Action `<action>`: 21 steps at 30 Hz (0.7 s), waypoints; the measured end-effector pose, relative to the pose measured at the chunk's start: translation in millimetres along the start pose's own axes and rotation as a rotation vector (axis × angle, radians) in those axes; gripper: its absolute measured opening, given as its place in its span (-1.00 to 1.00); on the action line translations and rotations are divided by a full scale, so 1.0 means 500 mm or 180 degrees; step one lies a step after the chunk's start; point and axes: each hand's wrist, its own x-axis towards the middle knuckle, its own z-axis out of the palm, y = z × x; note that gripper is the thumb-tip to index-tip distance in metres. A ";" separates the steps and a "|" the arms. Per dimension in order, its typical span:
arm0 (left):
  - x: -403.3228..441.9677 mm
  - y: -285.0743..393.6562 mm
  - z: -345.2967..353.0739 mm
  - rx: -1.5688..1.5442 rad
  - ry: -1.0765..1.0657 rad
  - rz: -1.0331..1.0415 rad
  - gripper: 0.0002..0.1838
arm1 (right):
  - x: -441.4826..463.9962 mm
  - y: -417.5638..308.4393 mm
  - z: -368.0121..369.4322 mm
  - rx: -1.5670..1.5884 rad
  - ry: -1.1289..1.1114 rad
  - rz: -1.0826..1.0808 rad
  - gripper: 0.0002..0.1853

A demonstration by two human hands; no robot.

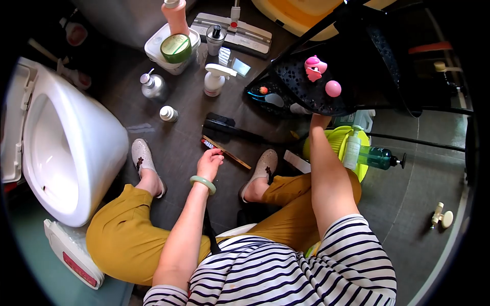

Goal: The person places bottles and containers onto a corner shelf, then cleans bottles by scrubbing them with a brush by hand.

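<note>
A: Left hand (208, 165)?
B: One; fingers loosely curled at wooden brush (236, 158), left of black shelf (297, 84); grasp cannot be told.
A: Right hand?
B: Hidden beyond forearm (331, 168), at shelf edge; fingers cannot be told.
A: Step?
B: Seemingly a reach; next calls for clearing that edge.

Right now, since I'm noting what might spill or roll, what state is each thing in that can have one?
Toilet: lid raised, bowl exposed.
White tub: lid on.
Green jar: lidded, standing on the tub.
Silver pump bottle: upright, pump fitted.
White spray bottle: upright, trigger head fitted.
Small white bottle: upright, capped.
Dark green pump bottle: pump fitted, stance unclear.
Wooden-handled brush: at the left hand, held or not unclear.
</note>
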 end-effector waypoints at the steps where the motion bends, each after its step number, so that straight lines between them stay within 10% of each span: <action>1: 0.004 -0.007 -0.004 -0.0076 -0.0005 0.0105 -0.72 | -0.002 -0.012 -0.003 0.0466 0.0168 0.0045 -0.63; 5: 0.009 -0.011 -0.009 0.0054 -0.0048 0.0201 -0.71 | -0.007 -0.047 -0.038 0.0166 -0.0273 0.0993 -0.62; 10: 0.001 -0.004 -0.010 0.0107 0.0021 0.0273 -0.72 | -0.071 -0.041 -0.017 0.1741 -0.1214 0.4089 -0.72; 14: 0.006 -0.014 -0.014 0.0145 0.0096 0.0278 -0.74 | -0.095 -0.253 0.001 0.1292 -0.3234 0.2108 -0.78; 18: 0.022 -0.033 -0.018 0.0197 0.0183 0.0208 -0.73 | -0.060 -0.483 0.053 0.0910 -0.2805 -0.0721 -0.68; 21: 0.049 -0.067 -0.018 0.0187 0.0360 0.0325 -0.74 | -0.027 -0.596 0.095 0.0162 -0.2862 -0.1368 -0.59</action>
